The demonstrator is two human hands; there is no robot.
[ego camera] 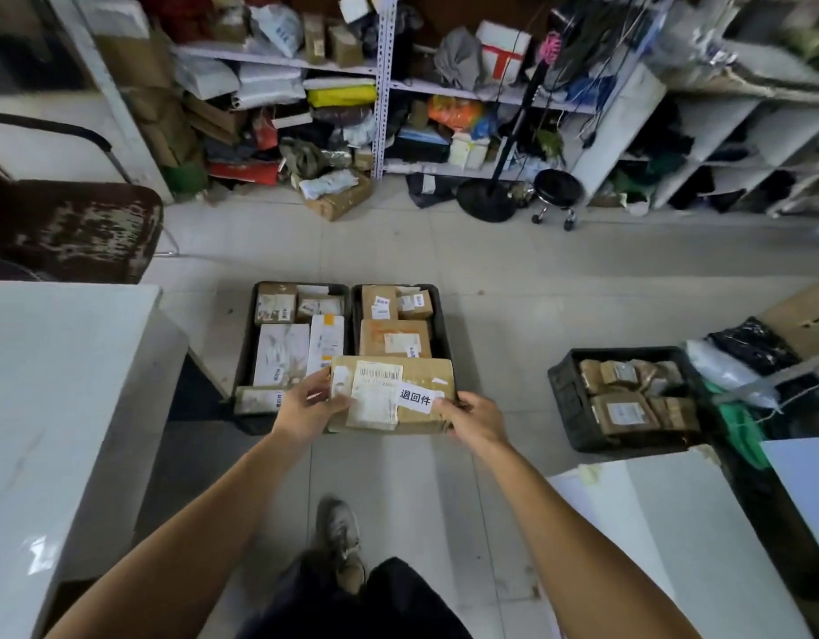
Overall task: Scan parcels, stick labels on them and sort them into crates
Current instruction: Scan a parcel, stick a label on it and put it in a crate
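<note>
Parcel: brown cardboard box [391, 393], held flat betw. both hands, above the near end of two black crates on the floor.
Labels on parcel: white barcode label [376, 393] on top, left of centre; small white sticker [415, 397] w/ black characters to its right.
Left hand [308, 402]: grips the box's left edge, thumb on top by the barcode label, fingers curled under.
Right hand [473, 413]: grips the box's near right corner, thumb tip touching the sticker's edge, fingers wrapped round the side.
Grip vs parcel: box spans the gap betw. the hands; its far edge sticks out past both.
Left crate [249, 334]: holds white and brown parcels, each w/ a small sticker.
Right crate [440, 315]: holds brown boxes; its near part is hidden under the held box.
Third crate [565, 389]: black, well to the right on the floor, full of brown parcels.
Tables: white table [52, 385] at left, another white top [652, 523] at lower right.
Background: shelves [384, 76] crammed w/ bags and packets; black stool [557, 191] near them.
Below: one shoe [339, 532] on pale floor tiles.
</note>
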